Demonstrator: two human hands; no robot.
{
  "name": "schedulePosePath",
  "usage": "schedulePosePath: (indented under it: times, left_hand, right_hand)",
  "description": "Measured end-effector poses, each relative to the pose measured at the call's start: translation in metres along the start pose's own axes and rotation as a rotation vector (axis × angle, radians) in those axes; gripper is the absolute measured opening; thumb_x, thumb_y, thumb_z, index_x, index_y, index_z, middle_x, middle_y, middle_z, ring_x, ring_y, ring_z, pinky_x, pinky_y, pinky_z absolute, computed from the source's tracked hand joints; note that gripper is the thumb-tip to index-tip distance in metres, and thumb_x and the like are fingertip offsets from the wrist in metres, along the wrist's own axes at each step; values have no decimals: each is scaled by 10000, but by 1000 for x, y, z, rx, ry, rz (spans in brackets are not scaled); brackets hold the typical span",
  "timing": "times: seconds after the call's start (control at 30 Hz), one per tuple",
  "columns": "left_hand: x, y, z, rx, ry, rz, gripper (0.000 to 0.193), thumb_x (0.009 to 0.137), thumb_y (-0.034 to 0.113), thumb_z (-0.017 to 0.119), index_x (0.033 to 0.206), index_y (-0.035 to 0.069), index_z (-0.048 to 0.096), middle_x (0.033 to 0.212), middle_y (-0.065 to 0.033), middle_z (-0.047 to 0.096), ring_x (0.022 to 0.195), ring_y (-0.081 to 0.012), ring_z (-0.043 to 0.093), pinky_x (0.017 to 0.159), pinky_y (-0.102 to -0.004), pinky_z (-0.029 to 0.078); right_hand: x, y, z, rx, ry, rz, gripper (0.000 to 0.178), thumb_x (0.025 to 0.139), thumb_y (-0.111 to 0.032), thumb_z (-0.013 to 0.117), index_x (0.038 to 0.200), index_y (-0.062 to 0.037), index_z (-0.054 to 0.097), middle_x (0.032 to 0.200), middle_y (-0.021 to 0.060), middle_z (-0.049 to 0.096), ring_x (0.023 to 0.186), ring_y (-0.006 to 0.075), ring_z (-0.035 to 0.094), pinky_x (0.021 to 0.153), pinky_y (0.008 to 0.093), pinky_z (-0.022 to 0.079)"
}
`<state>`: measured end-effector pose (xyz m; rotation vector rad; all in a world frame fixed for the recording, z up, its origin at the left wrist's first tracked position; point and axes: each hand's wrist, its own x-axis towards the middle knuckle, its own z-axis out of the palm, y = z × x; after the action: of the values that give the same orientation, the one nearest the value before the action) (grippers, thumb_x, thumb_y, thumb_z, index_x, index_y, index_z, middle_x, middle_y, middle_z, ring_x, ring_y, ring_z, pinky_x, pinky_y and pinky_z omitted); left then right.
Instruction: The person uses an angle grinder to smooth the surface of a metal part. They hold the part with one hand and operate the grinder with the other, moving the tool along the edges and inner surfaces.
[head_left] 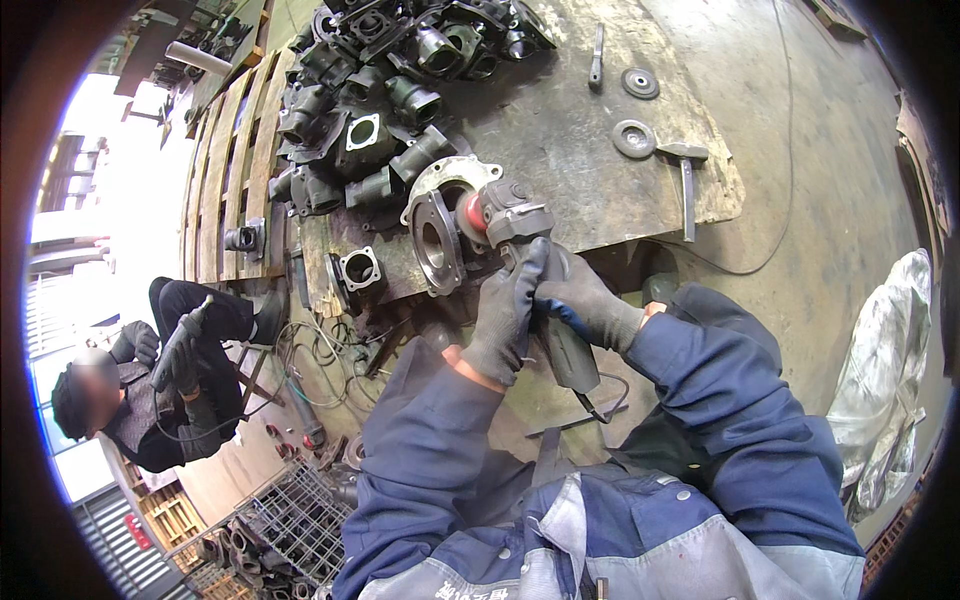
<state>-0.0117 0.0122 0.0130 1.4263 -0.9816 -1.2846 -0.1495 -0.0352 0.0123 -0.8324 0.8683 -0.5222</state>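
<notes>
Both my gloved hands are wrapped round an angle grinder (565, 345), whose body slants down toward me. My left hand (508, 312) grips it near the gear head, and my right hand (588, 300) closes on its body from the right. The grinder's red disc (472, 216) is against or very close to a flanged metal casting (434, 245) on the table edge; exact contact is hidden by the tool's head. A pale flange (452, 176) shows just behind. Left of it lies a smaller casting with a square flange (360, 269).
Dark castings (385, 90) are heaped on the worn table (560, 140). A hammer (687, 190), two discs (640, 84) and a wrench-like tool (597, 60) lie at the right. Another person (170, 390) sits at left holding a tool. Cables (320, 350) cross the floor near a wire basket (295, 520).
</notes>
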Motion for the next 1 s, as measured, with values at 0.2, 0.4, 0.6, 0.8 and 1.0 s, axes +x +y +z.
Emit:
schedulePosePath:
  times: [0.2,0.4,0.6,0.8,1.0]
  left_hand:
    - [2,20,1,105,-32,-232,553,1109,493,515,1163,-33,678,929,-141,697,848,-185,632,822,-347,522]
    - [1,31,3,113,-13,-296,640,1108,557,469,1044,-44,679,897,-117,686,835,-175,603,804,-357,514]
    - [-5,30,5,49,19,-269,596,1110,530,491,1109,-31,693,946,-86,683,871,-148,582,802,-333,505]
    - [-12,18,8,-164,51,-337,476,1075,454,618,1192,2,713,1057,-43,701,928,-117,595,837,-298,502]
    - [-17,-4,15,-334,74,-483,376,1029,337,729,1247,31,724,1125,-13,720,998,-93,642,879,-274,522]
  right_hand:
    - [-1,-1,-4,36,17,13,540,836,-92,718,1340,-22,536,1168,92,662,1029,167,646,913,352,555]
    - [4,3,-7,-54,52,7,538,838,-100,715,1338,-24,532,1163,92,650,1043,183,635,943,358,542]
    - [1,5,-9,-122,-47,-26,535,832,-122,729,1316,-13,530,1175,110,641,1076,186,624,961,351,531]
    - [-11,3,-5,-157,-6,-33,518,822,-114,741,1295,-16,554,1144,103,668,1050,185,632,974,351,521]
    - [-16,25,-12,-187,-11,-33,563,772,3,668,1318,-6,530,1175,72,644,1084,155,608,1010,332,499]
